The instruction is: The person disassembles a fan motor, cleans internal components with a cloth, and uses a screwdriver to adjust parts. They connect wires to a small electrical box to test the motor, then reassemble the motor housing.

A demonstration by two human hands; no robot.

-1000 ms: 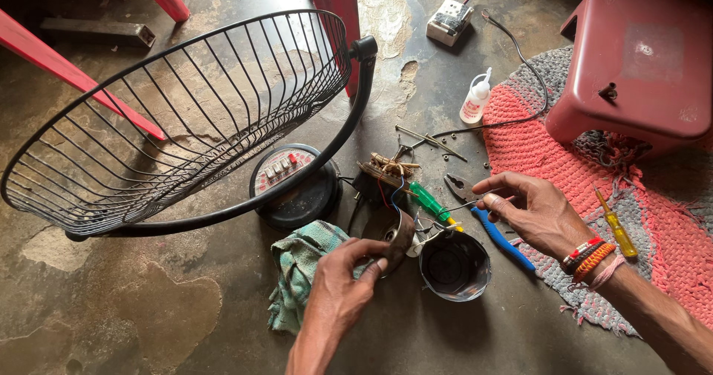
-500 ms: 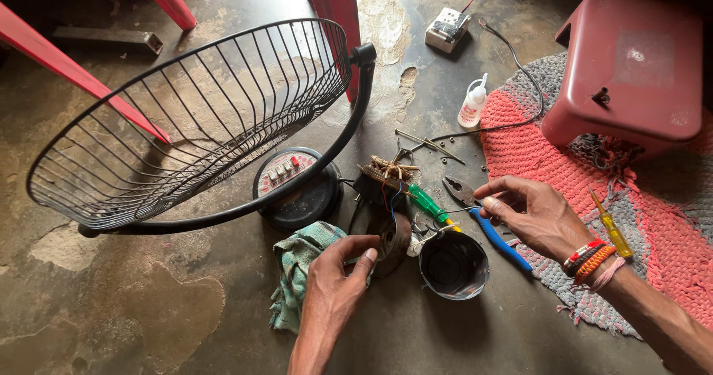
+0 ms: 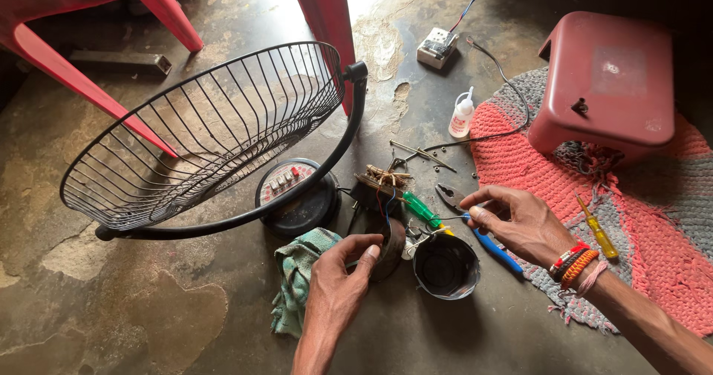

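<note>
My left hand grips a dark round motor part on the floor, with coloured wires running up from it to a copper-wound coil block. My right hand hovers to the right, its thumb and fingers pinched on a thin wire that leads back to the motor part. Below it lie blue-handled pliers and a green-handled screwdriver. A round metal cup-shaped housing sits between my two hands.
A black wire fan guard leans over the fan base with push buttons. A green cloth lies by my left wrist. A yellow screwdriver lies on the red and grey rug. Behind stand a red stool, white bottle, switch box and red chair legs.
My left hand has slid up and closed around the dark motor part. My right hand stays nearly in place, fingers pinched. The view has shifted slightly.
</note>
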